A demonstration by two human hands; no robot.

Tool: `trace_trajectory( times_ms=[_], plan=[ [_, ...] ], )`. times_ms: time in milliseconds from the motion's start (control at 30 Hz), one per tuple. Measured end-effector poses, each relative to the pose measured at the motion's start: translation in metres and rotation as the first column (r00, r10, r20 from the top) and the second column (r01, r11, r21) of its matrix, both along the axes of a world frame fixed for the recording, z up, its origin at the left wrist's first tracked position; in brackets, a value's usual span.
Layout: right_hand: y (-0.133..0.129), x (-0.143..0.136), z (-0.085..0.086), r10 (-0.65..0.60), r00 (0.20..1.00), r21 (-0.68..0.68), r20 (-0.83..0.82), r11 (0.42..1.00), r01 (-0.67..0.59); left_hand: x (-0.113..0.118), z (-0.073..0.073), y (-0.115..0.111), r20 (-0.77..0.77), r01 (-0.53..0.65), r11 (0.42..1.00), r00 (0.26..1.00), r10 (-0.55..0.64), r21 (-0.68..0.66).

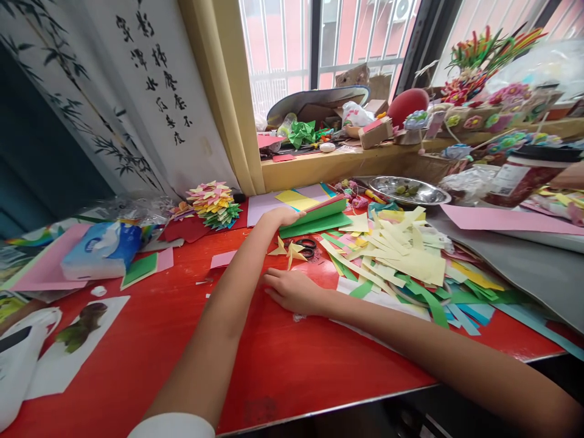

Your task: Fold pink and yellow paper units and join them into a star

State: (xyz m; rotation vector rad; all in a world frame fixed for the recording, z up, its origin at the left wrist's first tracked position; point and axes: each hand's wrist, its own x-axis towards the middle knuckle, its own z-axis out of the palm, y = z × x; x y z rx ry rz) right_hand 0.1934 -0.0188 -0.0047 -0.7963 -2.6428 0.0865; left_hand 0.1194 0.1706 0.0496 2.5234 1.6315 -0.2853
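My left hand (283, 217) reaches forward and holds the near edge of a stack of coloured paper (319, 214), with green and pink sheets lifted at that edge. My right hand (292, 291) rests low over the red table (182, 340), its fingers curled; whether anything is in them is hidden. Just beyond it lie yellow folded paper pieces (294, 252) and black-handled scissors (306, 246). A heap of cut paper strips (401, 249) in pale yellow, green and blue spreads to the right of both hands.
A tissue pack (103, 249) and loose paper lie at the left. Behind stand a folded-paper ornament (214, 204) and a metal plate (410, 190). At the right are a lidded cup (524, 176), a grey board (515, 255) and part of another person's hand (568, 176).
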Motion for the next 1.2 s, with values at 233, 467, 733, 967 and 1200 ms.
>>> trace_trajectory(
  times_ms=[233,467,733,967,1200],
  plan=[
    [0.000,0.000,0.000,-0.002,1.000,-0.008,0.009,1.000,0.002,-0.003,0.005,0.003,0.003,0.024,0.997,1.000,-0.024,-0.077],
    [0.001,0.000,0.000,0.018,1.000,-0.039,-0.015,0.999,-0.018,-0.008,0.005,-0.016,-0.015,0.042,0.993,0.999,-0.044,-0.112],
    [0.001,0.001,0.001,0.058,0.997,-0.113,-0.053,0.992,-0.064,-0.032,-0.004,-0.048,0.151,0.070,0.994,0.985,-0.082,0.083],
    [0.002,0.000,0.003,0.052,0.995,-0.175,-0.084,0.982,-0.066,-0.112,-0.010,-0.087,0.237,0.110,0.896,0.944,-0.230,0.431],
    [0.002,0.000,0.002,0.042,0.996,-0.201,-0.082,0.978,-0.058,-0.151,-0.054,-0.126,0.314,-0.144,0.809,0.948,-0.052,0.570]
  ],
)
